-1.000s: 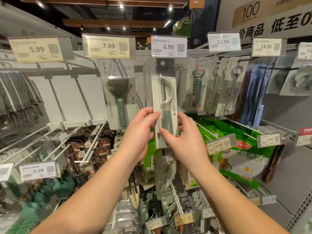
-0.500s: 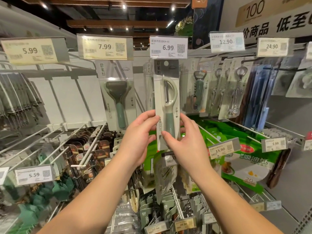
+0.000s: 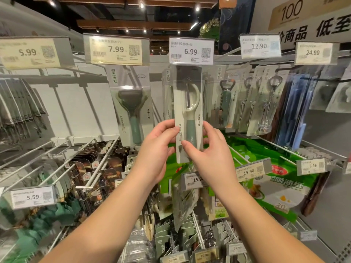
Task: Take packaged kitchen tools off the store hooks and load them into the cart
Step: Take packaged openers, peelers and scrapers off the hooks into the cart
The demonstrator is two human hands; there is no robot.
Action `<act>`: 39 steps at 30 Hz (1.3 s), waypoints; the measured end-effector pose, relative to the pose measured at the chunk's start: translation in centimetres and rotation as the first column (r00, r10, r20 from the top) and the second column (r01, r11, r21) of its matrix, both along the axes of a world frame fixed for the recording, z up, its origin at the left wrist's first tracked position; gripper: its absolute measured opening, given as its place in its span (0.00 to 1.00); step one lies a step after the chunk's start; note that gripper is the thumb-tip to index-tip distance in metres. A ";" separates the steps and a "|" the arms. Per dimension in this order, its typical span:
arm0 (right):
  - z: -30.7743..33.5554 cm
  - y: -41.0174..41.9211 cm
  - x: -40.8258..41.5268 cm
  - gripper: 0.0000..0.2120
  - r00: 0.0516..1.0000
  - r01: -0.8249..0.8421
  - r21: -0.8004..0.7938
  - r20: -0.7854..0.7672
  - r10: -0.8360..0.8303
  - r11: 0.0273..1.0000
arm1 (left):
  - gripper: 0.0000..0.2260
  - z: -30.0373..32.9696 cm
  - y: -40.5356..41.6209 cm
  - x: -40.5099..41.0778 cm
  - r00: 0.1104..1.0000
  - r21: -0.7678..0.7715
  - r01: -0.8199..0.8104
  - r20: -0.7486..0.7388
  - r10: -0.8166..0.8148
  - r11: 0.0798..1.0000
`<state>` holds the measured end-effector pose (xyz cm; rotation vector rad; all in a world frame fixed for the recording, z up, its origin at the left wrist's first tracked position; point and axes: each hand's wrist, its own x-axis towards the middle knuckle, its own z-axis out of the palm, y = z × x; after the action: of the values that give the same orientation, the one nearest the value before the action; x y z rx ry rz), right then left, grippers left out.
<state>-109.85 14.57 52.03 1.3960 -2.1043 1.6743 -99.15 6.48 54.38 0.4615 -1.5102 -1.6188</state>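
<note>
A packaged peeler point(image 3: 189, 103) with a cream head and green handle hangs under the 6.99 price tag point(image 3: 191, 51), its top hidden behind the tag. My left hand point(image 3: 157, 149) pinches the package's lower left edge. My right hand point(image 3: 207, 154) grips its lower right side, thumb on the front. More packs of the same peeler hang behind it. A wide green-handled peeler pack point(image 3: 131, 109) hangs to the left under the 7.99 tag. No cart is in view.
Packaged bottle openers and corkscrews point(image 3: 247, 103) hang to the right. Green oil-paper packs point(image 3: 275, 179) fill the lower right hooks. White hook rods point(image 3: 98, 162) with dark packets jut out at lower left. Price tags stick out from the lower hooks.
Both hands keep their hold on the peeler pack. The pack and hands have shifted slightly upward and right in view; the pack still hangs under the tag.
</note>
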 end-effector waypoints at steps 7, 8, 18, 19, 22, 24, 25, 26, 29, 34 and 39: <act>0.1 -1.6 -1.1 0.36 0.999 0.026 0.100 -0.035 -0.022 0.995 | 0.08 -0.5 -1.1 -1.0 0.995 -0.025 -0.087 0.051 0.088 0.996; 0.0 -2.1 -1.3 0.37 0.999 0.032 0.105 -0.034 -0.029 0.994 | 0.13 -0.5 -1.2 -1.3 0.992 -0.022 -0.101 0.076 0.103 0.995; 0.5 -8.8 -4.3 0.28 1.000 0.028 0.142 0.007 -0.029 0.989 | 0.10 0.6 -3.3 -5.6 0.939 -0.033 -0.284 0.194 0.285 0.958; 0.5 -9.5 -4.6 0.24 0.999 0.027 0.141 0.014 -0.029 0.990 | 0.10 0.8 -3.6 -5.9 0.934 -0.019 -0.300 0.198 0.298 0.954; 0.3 -11.3 -5.3 0.23 0.999 0.017 0.139 0.045 -0.024 0.990 | 0.13 1.2 -4.3 -6.4 0.941 0.099 -0.303 0.188 0.282 0.948; 0.2 -12.4 -5.6 0.24 0.998 0.004 0.152 0.067 -0.014 0.988 | 0.13 1.3 -4.9 -6.9 0.939 0.158 -0.317 0.188 0.287 0.935; 0.2 -12.8 -5.7 0.26 0.997 -0.004 0.165 0.076 -0.009 0.986 | 0.13 1.3 -5.1 -7.1 0.935 0.174 -0.329 0.197 0.295 0.928; 0.2 -13.3 -5.9 0.28 0.997 -0.010 0.177 0.083 -0.005 0.984 | 0.13 1.4 -5.4 -7.3 0.929 0.181 -0.344 0.206 0.306 0.921; 0.3 -14.2 -6.1 0.33 0.994 -0.021 0.203 0.110 -0.001 0.979 | 0.12 1.4 -6.0 -7.9 0.915 0.199 -0.378 0.232 0.331 0.904; 0.7 -14.9 -6.3 0.35 0.996 0.003 0.268 0.089 -0.028 0.963 | 0.13 1.9 -6.7 -8.3 0.899 0.219 -0.391 0.301 0.319 0.894; 1.3 -14.8 -6.1 0.38 0.996 0.021 0.332 0.077 -0.049 0.943 | 0.12 2.8 -6.3 -7.6 0.877 0.208 -0.397 0.373 0.303 0.894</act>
<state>-115.98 -0.28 53.29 1.3773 -2.5367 1.4378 -106.77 0.19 57.20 1.1533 -1.3310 -1.5099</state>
